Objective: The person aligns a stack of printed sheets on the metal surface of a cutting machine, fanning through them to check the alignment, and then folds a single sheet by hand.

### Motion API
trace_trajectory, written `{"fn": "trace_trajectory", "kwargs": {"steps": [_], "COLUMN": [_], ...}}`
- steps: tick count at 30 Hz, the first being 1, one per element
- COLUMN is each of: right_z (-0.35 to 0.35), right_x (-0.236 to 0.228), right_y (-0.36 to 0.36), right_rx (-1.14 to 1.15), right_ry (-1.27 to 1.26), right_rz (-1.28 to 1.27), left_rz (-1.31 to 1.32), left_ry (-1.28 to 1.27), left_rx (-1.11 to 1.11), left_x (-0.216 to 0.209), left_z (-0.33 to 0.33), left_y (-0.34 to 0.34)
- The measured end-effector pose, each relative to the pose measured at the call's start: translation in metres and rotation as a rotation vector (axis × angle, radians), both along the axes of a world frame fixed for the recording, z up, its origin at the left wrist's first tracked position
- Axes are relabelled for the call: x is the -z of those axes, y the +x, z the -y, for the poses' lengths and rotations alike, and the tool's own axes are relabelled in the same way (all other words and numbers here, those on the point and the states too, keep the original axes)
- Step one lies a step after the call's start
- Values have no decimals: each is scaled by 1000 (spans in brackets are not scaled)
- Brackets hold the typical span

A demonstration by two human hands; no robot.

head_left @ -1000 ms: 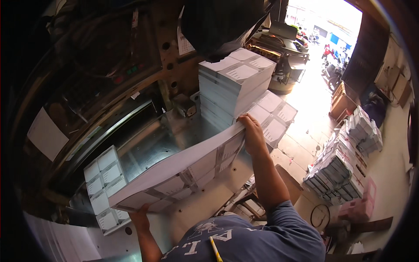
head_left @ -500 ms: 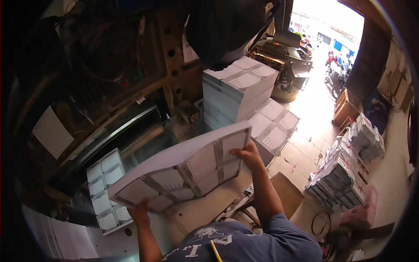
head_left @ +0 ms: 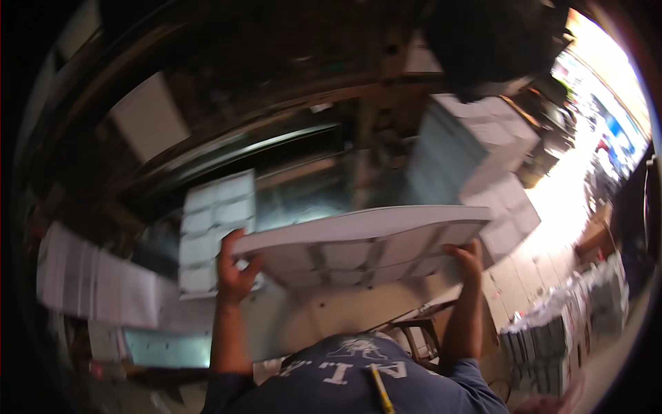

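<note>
A thick stack of large printed sheets (head_left: 365, 252), white with grey bands between pale rectangles, is held up before my chest, its upper long edge slightly bowed. My left hand (head_left: 238, 268) grips its left end, the thumb and fingers around the corner. At the opposite end my right hand (head_left: 467, 257) holds the lower right corner, with the fingers behind partly hidden. Beyond the left end lies another stack of the same printed sheets (head_left: 217, 224) on the machine's metal bed. The picture is smeared by motion.
A tall stack of printed sheets (head_left: 452, 148) stands at the back right, with a lower stack (head_left: 507, 214) beside it. Bundled paper piles (head_left: 565, 331) sit on the floor at right. A black bag (head_left: 489, 48) hangs above. At far left are more white paper piles (head_left: 96, 279).
The held stack has swung from a slant to nearly level, and my left hand has risen to its end. My view has turned left, so the surroundings appear shifted rightward.
</note>
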State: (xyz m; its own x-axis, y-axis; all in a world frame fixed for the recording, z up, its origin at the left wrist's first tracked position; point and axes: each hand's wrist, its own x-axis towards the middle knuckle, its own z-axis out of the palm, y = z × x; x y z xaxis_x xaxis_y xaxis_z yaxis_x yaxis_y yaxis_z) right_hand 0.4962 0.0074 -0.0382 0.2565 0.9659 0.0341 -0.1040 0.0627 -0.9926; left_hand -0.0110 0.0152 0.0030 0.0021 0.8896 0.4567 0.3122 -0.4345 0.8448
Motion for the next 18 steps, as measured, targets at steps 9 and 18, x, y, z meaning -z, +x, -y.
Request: {"fn": "trace_trajectory", "kwargs": {"steps": [9,18], "right_z": [-6,0], "right_x": [-2,5], "right_y": [-4,4], "right_rx": [-77,-33], "right_ry": [21,68], "right_rz": [103,4], "left_rz": [-158,-238], "left_ry": [278,321], "left_rx": [6,2], "left_x": [-36,-42], "left_z": [5,2], "left_y": [1,7]}}
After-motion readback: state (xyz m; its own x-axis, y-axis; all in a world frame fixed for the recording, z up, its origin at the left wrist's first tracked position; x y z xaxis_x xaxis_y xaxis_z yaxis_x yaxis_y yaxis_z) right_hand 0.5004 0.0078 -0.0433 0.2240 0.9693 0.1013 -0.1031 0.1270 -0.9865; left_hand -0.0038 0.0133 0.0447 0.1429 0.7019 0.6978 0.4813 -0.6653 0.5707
